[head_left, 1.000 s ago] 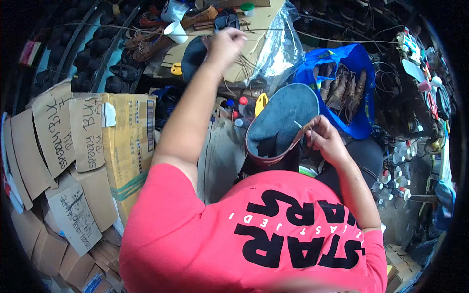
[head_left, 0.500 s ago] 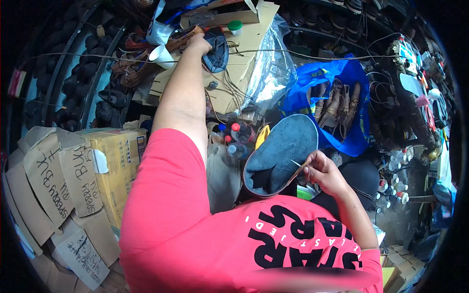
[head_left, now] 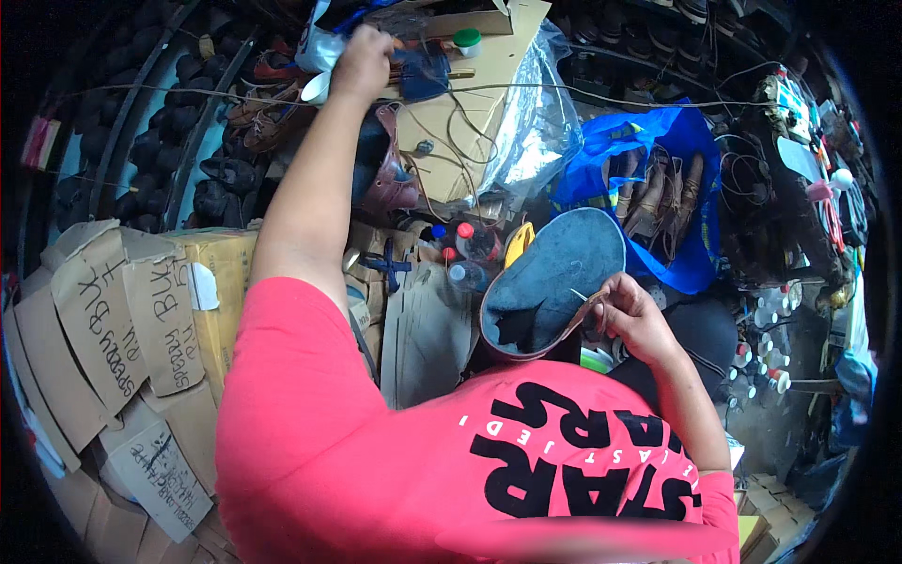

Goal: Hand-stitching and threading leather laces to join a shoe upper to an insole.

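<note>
Pinching a brown strip (head_left: 584, 312) in my right hand (head_left: 629, 318) at the blue-grey lined piece (head_left: 568, 252) before me, I stretch my left hand (head_left: 364, 64), its grasp unclear, over the bench (head_left: 509, 47), seemingly fetching, which calls for a sure reach.

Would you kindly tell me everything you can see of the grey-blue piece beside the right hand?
The grey-blue piece is broad and rounded, with a suede-like inner face and thin brown rim. It looks cupped and tilted, with a dark hollow at lower left, just beyond the pink shirt. The right hand appears to pinch its right edge.
</note>
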{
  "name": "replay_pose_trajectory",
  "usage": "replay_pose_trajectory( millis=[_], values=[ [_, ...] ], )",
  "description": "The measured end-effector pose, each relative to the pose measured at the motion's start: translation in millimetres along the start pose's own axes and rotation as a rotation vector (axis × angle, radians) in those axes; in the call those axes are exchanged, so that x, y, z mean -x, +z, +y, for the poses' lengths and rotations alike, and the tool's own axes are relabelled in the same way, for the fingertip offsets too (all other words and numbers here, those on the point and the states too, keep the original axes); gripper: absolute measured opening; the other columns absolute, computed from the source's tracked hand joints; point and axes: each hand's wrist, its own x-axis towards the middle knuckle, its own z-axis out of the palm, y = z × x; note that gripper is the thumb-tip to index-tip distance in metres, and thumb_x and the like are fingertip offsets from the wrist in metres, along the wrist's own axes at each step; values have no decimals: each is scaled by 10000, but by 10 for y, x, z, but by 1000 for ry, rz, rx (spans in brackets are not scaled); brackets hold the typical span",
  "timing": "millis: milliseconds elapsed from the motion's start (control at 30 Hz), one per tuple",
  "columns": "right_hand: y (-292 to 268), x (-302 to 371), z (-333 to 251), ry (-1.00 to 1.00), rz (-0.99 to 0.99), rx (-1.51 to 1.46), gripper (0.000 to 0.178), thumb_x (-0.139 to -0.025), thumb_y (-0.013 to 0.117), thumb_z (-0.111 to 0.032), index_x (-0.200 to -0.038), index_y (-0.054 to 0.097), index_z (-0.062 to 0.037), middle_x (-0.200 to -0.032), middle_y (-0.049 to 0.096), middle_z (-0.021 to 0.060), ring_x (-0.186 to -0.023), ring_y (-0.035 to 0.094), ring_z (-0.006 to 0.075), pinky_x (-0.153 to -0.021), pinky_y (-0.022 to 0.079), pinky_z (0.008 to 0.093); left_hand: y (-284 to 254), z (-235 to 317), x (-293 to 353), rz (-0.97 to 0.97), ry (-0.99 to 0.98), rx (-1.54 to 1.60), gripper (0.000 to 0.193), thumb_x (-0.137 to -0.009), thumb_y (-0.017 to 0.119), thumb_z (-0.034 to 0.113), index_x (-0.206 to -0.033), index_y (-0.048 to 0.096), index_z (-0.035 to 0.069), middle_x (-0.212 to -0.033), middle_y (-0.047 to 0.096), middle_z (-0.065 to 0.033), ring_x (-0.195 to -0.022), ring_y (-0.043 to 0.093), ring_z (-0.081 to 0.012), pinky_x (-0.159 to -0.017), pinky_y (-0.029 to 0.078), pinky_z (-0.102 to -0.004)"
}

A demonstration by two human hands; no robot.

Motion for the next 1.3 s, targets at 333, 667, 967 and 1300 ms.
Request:
replay_pose_trajectory(
  millis=[333, 667, 967, 1300],
  values=[
    [31, 47, -9, -51, 0, 38, 130, -909, 558, -28, -975, 466, -90, -760, 530, -35, -621, 492, 43, -519, 378, 198, -329, -128, 440, 132, -589, 120, 140, -732, 625, 8, -862, 573, 11, -990, 670, -155, -874, 647, -251, -790, 503, -332],
    [48, -37, 182, -161, 81, 17, 122, -913, 519, 3, -965, 447, -80, -782, 459, -30, -702, 465, 56, -587, 385, 212, -1005, 1988, 1135, 169, -148, 564, 193, -714, 550, -138, -824, 513, 17, -1127, 630, -141, -1025, 611, -225, -871, 476, -299],
    [65, -33, 160, -219, 39, -9, 98, -926, 536, -36, -975, 468, -87, -773, 529, -23, -669, 485, 54, -565, 376, 207, -951, 2380, 1707, -316, -304, 852, 167, -727, 629, -19, -894, 623, -10, -1050, 622, -112, -863, 615, -181, -690, 491, -286],
    [50, 1, 216, -223, 97, 73, 94, -920, 539, -27, -975, 483, -80, -776, 537, -27, -659, 463, 47, -550, 369, 214, -822, 2454, 1510, -431, -507, 521, 266, -750, 756, 132, -902, 582, 0, -793, 610, -31, -691, 541, -115, -646, 465, -265]
  ],
)
